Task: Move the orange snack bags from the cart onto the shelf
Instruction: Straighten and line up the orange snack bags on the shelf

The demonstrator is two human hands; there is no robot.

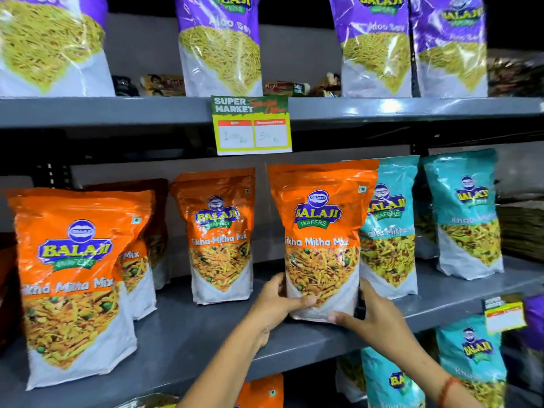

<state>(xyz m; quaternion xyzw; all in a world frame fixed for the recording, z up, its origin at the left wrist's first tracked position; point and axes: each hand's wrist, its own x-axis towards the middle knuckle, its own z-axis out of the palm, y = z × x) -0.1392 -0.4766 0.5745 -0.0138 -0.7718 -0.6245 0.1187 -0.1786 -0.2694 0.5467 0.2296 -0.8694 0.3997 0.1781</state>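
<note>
An orange snack bag [322, 231] stands upright near the front edge of the grey middle shelf [188, 334]. My left hand [275, 304] grips its lower left corner and my right hand [371, 316] holds its lower right side. Further orange bags stand on the same shelf: one at the far left front [73, 278], one behind it [138, 260], and one in the middle [220, 234]. The cart is out of view.
Teal bags [468, 219] stand to the right of the held bag, one [391, 231] right beside it. Purple bags [220, 45] line the upper shelf, with a price tag [251, 125] hanging from its edge. More teal and orange bags sit on the shelf below.
</note>
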